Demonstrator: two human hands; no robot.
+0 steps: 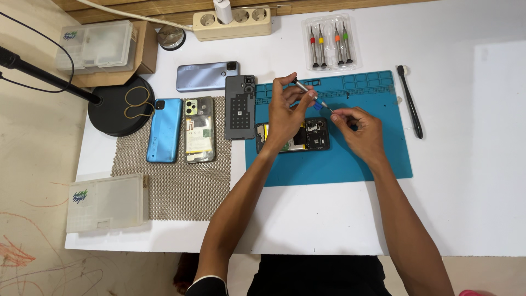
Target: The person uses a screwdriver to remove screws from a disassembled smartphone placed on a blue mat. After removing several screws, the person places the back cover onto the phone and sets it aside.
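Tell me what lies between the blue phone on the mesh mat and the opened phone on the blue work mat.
In the head view, between the blue phone and the opened phone lie a backless phone showing its battery and a detached grey back cover.

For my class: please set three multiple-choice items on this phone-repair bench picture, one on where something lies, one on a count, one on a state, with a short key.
1. Where does the opened phone under the hands lie?
A. on the blue work mat
B. on the mesh pad
C. on the cardboard box

2. How many screwdrivers are in the clear case at the top of the table?
A. two
B. four
C. six

3. What is the left hand doing?
A. lying flat on the table
B. holding a screwdriver
C. holding the black brush

Key:
1 A: the phone with its back off lies on the blue mat, apart from the mesh pad.
2 B: four handles show, with red, yellow, orange and green bands.
3 B: its fingers grip the handle while the right hand pinches at the tip; the brush lies untouched to the right.
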